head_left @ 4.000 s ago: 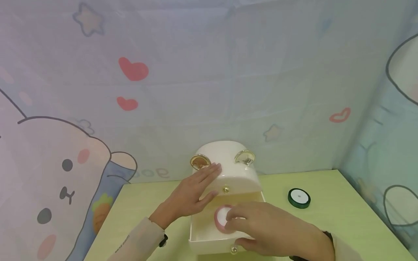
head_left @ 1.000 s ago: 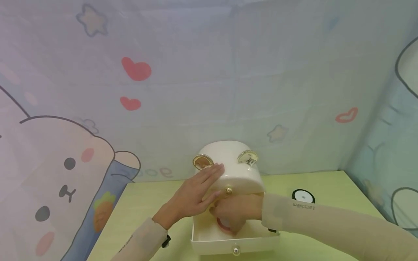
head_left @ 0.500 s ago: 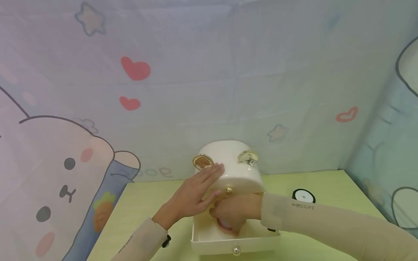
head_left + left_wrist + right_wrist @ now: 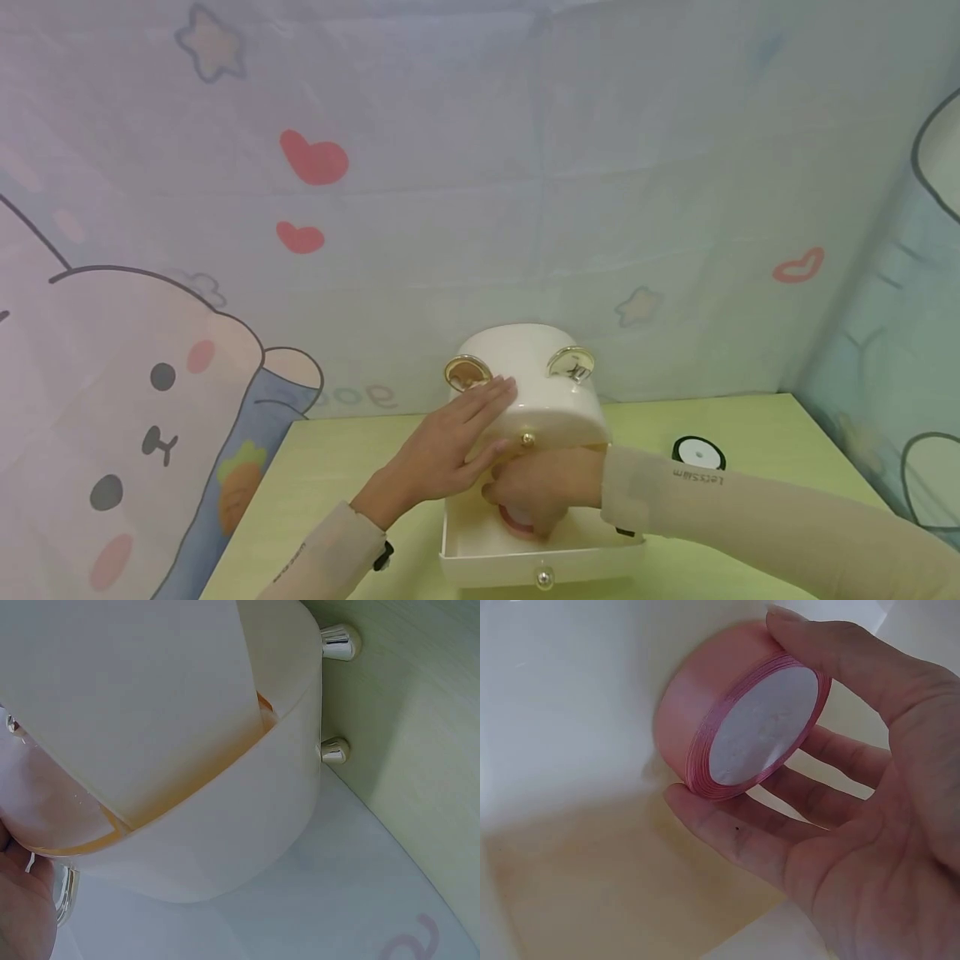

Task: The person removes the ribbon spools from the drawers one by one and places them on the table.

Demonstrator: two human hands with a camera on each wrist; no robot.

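My left hand (image 4: 446, 442) rests on the white box (image 4: 525, 346) with gold-rimmed ears, its fingers straight along the top beside the left ear. In the left wrist view that hand (image 4: 26, 911) shows at the left edge, against the box (image 4: 202, 855). A drawer (image 4: 480, 568) with a metallic knob stands pulled out. Inside it my right hand (image 4: 536, 482) holds a pink ribbon roll (image 4: 517, 527), partly hidden in the head view. The right wrist view shows the thumb and fingers of the hand (image 4: 900, 750) curled round the ribbon roll (image 4: 761, 724), which stands tilted.
A dark green ribbon roll (image 4: 699, 454) with a white centre lies on the pale green table (image 4: 337, 450), right of the box and partly behind the right sleeve (image 4: 720, 500). A printed cloth (image 4: 450, 208) hangs directly behind the table.
Since the oldest frame, my right hand has reached deeper into the drawer and turned, its forearm now crossing from the right. My left hand stays on the box. Little differs over the last second.
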